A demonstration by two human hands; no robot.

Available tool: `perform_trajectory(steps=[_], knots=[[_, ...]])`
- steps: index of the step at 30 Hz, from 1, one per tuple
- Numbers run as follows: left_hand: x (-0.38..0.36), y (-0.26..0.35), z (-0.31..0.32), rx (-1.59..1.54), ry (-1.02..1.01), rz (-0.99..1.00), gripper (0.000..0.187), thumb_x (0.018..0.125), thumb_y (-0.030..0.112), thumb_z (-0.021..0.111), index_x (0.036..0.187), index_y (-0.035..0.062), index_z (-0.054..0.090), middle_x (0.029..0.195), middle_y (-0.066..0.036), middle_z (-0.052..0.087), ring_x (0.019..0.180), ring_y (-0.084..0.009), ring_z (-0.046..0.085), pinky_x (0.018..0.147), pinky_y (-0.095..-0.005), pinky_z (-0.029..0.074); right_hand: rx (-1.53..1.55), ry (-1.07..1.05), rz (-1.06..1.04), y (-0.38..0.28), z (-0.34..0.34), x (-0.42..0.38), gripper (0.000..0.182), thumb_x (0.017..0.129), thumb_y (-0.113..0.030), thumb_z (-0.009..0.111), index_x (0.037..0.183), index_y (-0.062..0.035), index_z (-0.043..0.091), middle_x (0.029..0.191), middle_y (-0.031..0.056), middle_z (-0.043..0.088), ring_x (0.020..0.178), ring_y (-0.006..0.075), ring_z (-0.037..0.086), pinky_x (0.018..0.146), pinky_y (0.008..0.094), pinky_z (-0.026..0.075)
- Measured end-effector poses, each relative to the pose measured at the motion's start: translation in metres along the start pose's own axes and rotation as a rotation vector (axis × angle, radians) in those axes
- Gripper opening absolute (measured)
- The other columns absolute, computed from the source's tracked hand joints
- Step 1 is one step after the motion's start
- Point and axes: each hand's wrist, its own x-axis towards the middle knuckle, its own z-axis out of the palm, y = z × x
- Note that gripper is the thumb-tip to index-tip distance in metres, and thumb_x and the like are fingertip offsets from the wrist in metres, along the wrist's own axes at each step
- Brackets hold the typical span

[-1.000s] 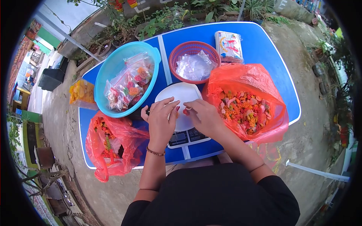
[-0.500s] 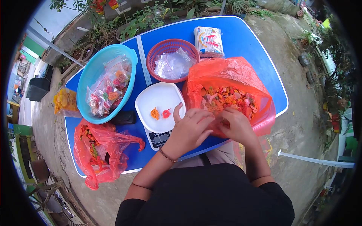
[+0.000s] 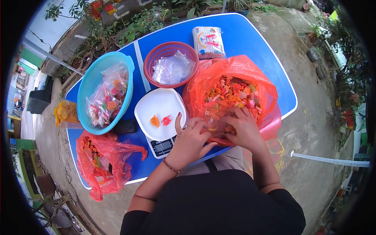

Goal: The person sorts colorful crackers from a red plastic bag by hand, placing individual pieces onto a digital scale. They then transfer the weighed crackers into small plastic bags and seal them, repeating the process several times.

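Observation:
My left hand (image 3: 188, 139) is at the front of the red plastic bag (image 3: 256, 76), little finger raised beside the scale's white tray. Its other fingers pinch what looks like a small clear plastic bag (image 3: 220, 127), seen only partly. My right hand (image 3: 246, 129) curls its fingers at the other side of this clear bag. Behind them, colourful snack pieces (image 3: 231, 94) in orange, red and pink fill the open red bag. On the white tray (image 3: 147, 131) of the kitchen scale (image 3: 161, 148) lie an orange piece (image 3: 155, 121) and a red piece (image 3: 166, 120).
A red basket (image 3: 149, 72) holds clear bags (image 3: 174, 67). Filled packets (image 3: 107, 100) lie in a turquoise basin (image 3: 82, 98). Around these are a wrapped white pack (image 3: 209, 42), another red bag (image 3: 121, 168), a yellow snack packet (image 3: 65, 111) and a dark case (image 3: 126, 126) on the blue table (image 3: 250, 33).
The view has shifted slightly. My hands have moved a little closer together over the front of the red bag, and the clear plastic between them shows more. The pieces on the scale stay put.

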Motion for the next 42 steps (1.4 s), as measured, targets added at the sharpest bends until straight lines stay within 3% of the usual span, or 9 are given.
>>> perform_trajectory(steps=[8,14,19,27,30,36,42], knots=[[-0.005,-0.007,0.007,0.090,0.037,-0.043,0.019,0.085,0.034,0.077,0.084,0.0157,0.076,0.129,0.000,0.062,0.133,-0.0260,0.050,0.116,-0.0660,0.006,-0.115,0.238,0.120,0.026,0.000,0.013,0.033,0.072,-0.006,0.074,0.105,-0.0107,0.077,0.118,0.0111,0.062,0.112,0.0347,0.056,0.096,0.0471,0.049],[0.000,-0.002,0.007,0.149,0.030,-0.066,0.029,0.078,0.033,0.082,0.101,0.0166,0.075,0.141,-0.004,0.053,0.141,-0.0282,0.041,0.117,-0.0663,0.007,0.134,0.092,-0.164,-0.007,0.019,0.014,0.032,0.075,-0.008,0.075,0.106,-0.0109,0.075,0.121,0.0114,0.062,0.110,0.0354,0.056,0.094,0.0476,0.049],[0.002,-0.002,0.004,0.137,0.027,-0.101,0.040,0.074,0.034,0.085,0.108,0.0150,0.075,0.143,-0.008,0.051,0.143,-0.0296,0.037,0.117,-0.0662,0.007,0.138,0.059,-0.116,0.004,0.012,0.005,0.020,0.073,-0.009,0.077,0.092,-0.0085,0.077,0.118,0.0104,0.064,0.108,0.0346,0.057,0.094,0.0456,0.049],[0.010,-0.004,0.014,0.165,0.041,-0.100,0.041,0.079,0.035,0.082,0.114,0.0163,0.074,0.144,-0.008,0.050,0.144,-0.0298,0.035,0.117,-0.0658,0.008,0.050,0.018,0.086,0.029,-0.014,-0.013,0.009,0.071,-0.002,0.073,0.079,-0.0062,0.073,0.103,0.0091,0.066,0.099,0.0329,0.061,0.091,0.0408,0.049],[0.020,-0.009,0.022,0.221,0.069,-0.142,0.042,0.080,0.036,0.081,0.116,0.0163,0.073,0.147,-0.009,0.047,0.146,-0.0304,0.031,0.117,-0.0663,0.008,0.082,0.062,0.063,0.018,-0.017,-0.007,0.013,0.071,-0.001,0.070,0.083,-0.0052,0.074,0.098,0.0106,0.066,0.095,0.0341,0.059,0.086,0.0432,0.052],[0.033,-0.012,0.024,0.326,0.134,-0.219,0.045,0.078,0.038,0.082,0.117,0.0162,0.073,0.152,-0.011,0.043,0.148,-0.0326,0.026,0.116,-0.0686,0.008,0.138,0.096,-0.089,0.004,0.009,-0.001,0.023,0.075,-0.005,0.069,0.098,-0.0057,0.075,0.105,0.0117,0.065,0.099,0.0346,0.059,0.088,0.0447,0.052],[0.030,-0.012,0.017,0.281,0.076,-0.215,0.042,0.075,0.036,0.084,0.111,0.0160,0.075,0.152,-0.011,0.043,0.149,-0.0330,0.023,0.116,-0.0691,0.008,0.009,0.133,0.048,0.001,0.006,0.005,0.028,0.079,-0.008,0.069,0.106,-0.0066,0.075,0.113,0.0132,0.064,0.103,0.0359,0.058,0.090,0.0464,0.051]])
